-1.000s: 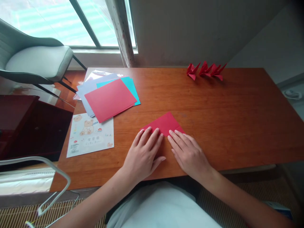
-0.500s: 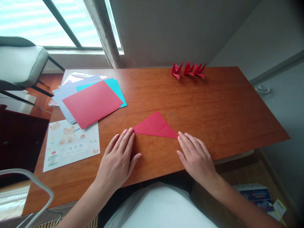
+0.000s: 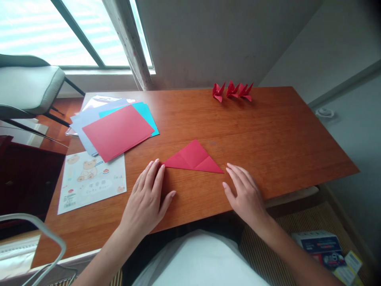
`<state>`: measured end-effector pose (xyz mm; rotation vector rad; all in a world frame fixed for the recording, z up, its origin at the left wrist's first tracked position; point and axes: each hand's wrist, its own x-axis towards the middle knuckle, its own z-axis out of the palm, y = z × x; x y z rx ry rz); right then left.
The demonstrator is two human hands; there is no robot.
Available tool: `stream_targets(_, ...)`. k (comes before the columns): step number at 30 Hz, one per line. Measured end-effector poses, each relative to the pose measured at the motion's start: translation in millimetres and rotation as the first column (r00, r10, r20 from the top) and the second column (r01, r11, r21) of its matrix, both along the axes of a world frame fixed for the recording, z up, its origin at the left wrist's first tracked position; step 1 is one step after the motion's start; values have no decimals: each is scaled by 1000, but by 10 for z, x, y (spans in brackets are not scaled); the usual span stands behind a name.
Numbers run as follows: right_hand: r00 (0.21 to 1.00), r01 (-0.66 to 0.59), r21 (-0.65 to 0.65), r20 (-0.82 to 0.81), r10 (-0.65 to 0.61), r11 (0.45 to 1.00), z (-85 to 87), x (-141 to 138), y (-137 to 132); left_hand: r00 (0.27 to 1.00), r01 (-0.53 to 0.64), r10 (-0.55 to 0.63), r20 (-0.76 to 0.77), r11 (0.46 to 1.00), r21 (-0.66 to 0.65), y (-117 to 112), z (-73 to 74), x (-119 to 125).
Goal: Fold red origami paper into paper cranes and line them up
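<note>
A sheet of red paper folded into a triangle (image 3: 195, 158) lies flat on the wooden table, its long edge toward me and crease lines across its face. My left hand (image 3: 147, 194) rests open on the tabletop, fingertips at the triangle's left corner. Just beyond the right corner, my right hand (image 3: 245, 192) is open with its thumb apart from the fingers, and a small gap separates it from the paper. Three folded red paper cranes (image 3: 232, 91) stand in a row at the table's far edge.
To the left lies a fanned stack of red, blue and pale paper sheets (image 3: 119, 133). A printed bear sheet (image 3: 92, 182) sits partly under it. A chair (image 3: 29, 87) stands by the window. Boxes (image 3: 321, 248) are on the floor at right, and a white curved tube (image 3: 56, 234) is at lower left.
My right hand has come off the triangle's right corner and shifted slightly right. My left hand stays at the left corner. The whole view has shifted slightly.
</note>
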<state>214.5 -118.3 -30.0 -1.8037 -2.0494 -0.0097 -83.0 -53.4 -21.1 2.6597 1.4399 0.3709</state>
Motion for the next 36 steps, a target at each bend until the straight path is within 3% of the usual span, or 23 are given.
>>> stream_targets(5,999,21,-35,-35,-22,999,59,-6,276,999,-32,32,20,999,14,-23,0,10)
stream_targets(13,979,-74,-26,-194,68,997,98,-189,789,990,-139,139,9,986,89,-69,16,-44)
stream_targets(17,982,-92,-10,-167,89,996,136,-452,830,994,-108,108,-1,991,75,-75,59,90)
stream_targets(20,985,-125,-45,-125,119,991,149,-605,844,1000,17,-16,-11,999,32,-71,96,277)
stream_targets(24,993,-30,-37,-115,25,999,120,-582,911,996,91,-91,-9,996,-15,-54,109,444)
stream_targets(27,974,1,-26,-225,-6,1000,79,-489,943,995,96,-97,-3,995,-19,-38,94,458)
stream_targets(31,895,-52,-24,-444,36,998,52,-455,925,994,105,-104,19,994,-38,-29,75,435)
stream_targets(36,819,-52,-78,-573,-2,996,141,-503,825,990,106,-98,100,991,-81,-17,55,414)
